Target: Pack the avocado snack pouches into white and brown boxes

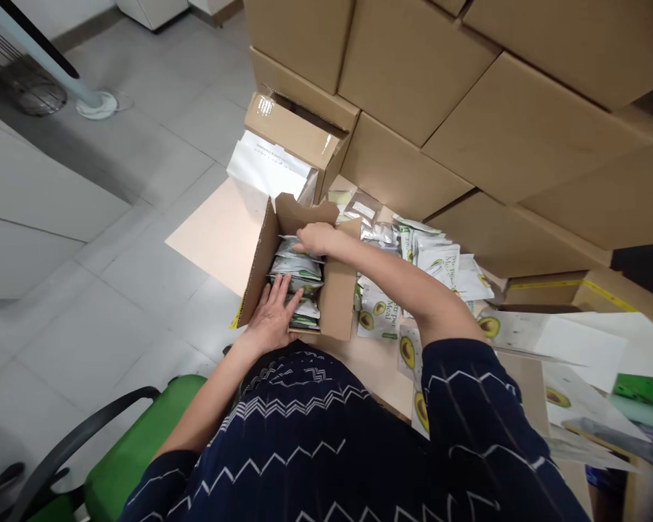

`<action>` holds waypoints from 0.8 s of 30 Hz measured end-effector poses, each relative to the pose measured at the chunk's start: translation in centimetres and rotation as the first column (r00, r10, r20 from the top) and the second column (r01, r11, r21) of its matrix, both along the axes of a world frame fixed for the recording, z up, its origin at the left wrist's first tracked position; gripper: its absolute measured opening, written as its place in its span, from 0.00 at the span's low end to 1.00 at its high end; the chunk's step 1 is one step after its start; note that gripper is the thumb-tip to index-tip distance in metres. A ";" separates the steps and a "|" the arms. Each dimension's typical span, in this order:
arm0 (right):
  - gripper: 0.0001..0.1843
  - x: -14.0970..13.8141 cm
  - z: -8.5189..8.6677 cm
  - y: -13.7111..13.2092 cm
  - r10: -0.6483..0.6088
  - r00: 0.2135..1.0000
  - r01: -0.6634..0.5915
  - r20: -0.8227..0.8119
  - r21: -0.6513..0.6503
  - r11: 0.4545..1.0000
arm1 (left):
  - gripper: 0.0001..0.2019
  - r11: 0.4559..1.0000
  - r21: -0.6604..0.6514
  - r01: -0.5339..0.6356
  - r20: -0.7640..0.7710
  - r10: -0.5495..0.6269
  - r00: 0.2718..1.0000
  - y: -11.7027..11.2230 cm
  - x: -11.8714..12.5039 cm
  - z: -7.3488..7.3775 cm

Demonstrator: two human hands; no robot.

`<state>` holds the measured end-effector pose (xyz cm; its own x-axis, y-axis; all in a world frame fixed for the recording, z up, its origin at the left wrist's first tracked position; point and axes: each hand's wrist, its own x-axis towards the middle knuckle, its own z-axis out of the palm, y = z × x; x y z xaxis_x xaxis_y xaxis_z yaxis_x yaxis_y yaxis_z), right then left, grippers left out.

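An open cardboard box (338, 301) stands in front of me with its flaps up. Inside it, a row of white-and-green packets (297, 268) is lined up. My left hand (272, 319) reaches over the near left side, its fingers spread and resting on the nearer packets. At the far end of the row is my right hand (314, 239), fingers curled down onto the top of the farthest packet; its fingertips are partly hidden. Right of the box lies a pile of loose packets (435, 254), and a packet with avocado pictures (378, 312) lies closest to the box.
Large stacked cartons (419, 72) rise behind the table. Another open carton (294, 127) and a white printed box (269, 170) stand beyond the packet box. Avocado-printed sheets (566, 348) lie at the right. A green chair (141, 435) is at the lower left.
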<state>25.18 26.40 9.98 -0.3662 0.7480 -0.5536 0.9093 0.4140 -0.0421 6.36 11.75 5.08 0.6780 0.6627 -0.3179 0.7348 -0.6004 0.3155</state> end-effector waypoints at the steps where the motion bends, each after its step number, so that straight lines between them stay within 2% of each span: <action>1: 0.30 -0.2 -0.1 0.2 -0.008 1.000 0.009 0.020 -0.053 0.999 | 0.51 1.000 -0.001 -0.001 -0.001 0.001 1.000 0.0 0.0 0.0; 5: 0.38 -0.5 -1.0 -0.1 0.029 0.997 -0.024 0.067 -0.080 0.997 | 0.51 1.000 -0.001 -0.001 0.023 0.001 1.000 -0.1 -0.1 0.0; 8: 0.29 -0.4 -2.4 -0.2 0.070 0.997 -0.070 0.026 -0.030 0.997 | 0.48 1.000 0.006 -0.002 0.059 0.002 0.998 -0.1 -0.2 -0.1; 11: 0.23 0.1 -3.8 0.3 0.043 0.998 -0.040 -0.054 0.061 0.997 | 0.46 1.000 0.011 0.003 0.088 -0.004 0.996 -0.2 -0.3 -0.1; 15: 0.20 0.7 -4.6 1.8 -0.017 0.994 0.010 -0.105 -0.067 0.998 | 0.45 1.000 0.017 0.005 0.095 -0.007 0.995 -0.2 -0.3 -0.1; 17: 0.19 0.9 -4.5 2.2 -0.034 0.992 0.021 -0.124 -0.099 0.995 | 0.45 1.000 0.020 0.004 0.095 -0.006 0.995 -0.2 -0.3 -0.1; 20: 0.21 0.9 -3.9 1.6 -0.064 0.987 0.057 -0.144 -0.053 0.997 | 0.46 1.000 0.020 0.009 0.086 -0.011 0.996 -0.2 -0.3 -0.1; 22: 0.20 0.6 -3.0 0.3 -0.077 0.987 0.086 -0.141 0.054 0.995 | 0.46 1.000 0.022 0.009 0.081 -0.011 0.997 -0.1 -0.3 -0.1; 24: 0.19 0.0 -1.7 -1.5 -0.053 0.987 0.086 -0.150 0.218 0.972 | 0.46 1.000 0.025 0.005 0.077 -0.007 0.997 -0.1 -0.3 0.0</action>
<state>25.15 24.92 8.27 -0.3718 0.8729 -0.3158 0.9275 0.3637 -0.0867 6.07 11.63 5.09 0.7041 0.6653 -0.2481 0.7050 -0.6130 0.3567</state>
